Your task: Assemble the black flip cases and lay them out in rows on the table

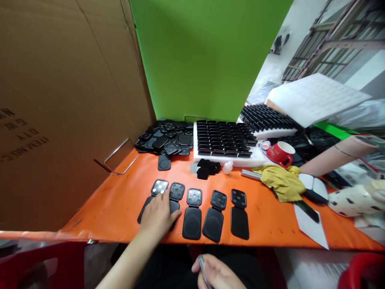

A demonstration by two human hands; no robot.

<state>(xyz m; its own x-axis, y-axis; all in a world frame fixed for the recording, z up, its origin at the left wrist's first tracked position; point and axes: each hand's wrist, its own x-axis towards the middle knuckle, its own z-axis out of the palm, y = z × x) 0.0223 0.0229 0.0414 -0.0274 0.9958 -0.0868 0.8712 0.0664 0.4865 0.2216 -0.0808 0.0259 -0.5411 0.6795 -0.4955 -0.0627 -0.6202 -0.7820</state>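
Several black folding pads lie unfolded in a row along the front of the orange table, each a small square head with round dots hinged to a larger flat panel. My left hand (158, 212) rests palm down over the two leftmost ones, fingers stretched out, partly hiding the leftmost pad (159, 186) and its neighbour (177, 190). To its right lie a middle pad (191, 222), another pad (213, 224) and the rightmost pad (240, 222). Below the table edge, my right hand (221, 275) is closed around a slim silver metal rod (204, 271).
Behind the row are a heap of black pads (162, 141), a white foam tray (228, 161) of upright black pieces, and a small white bottle (227, 167). A red mug (279, 153) and yellow cloth (278, 182) sit right. Cardboard (69, 100) walls the left.
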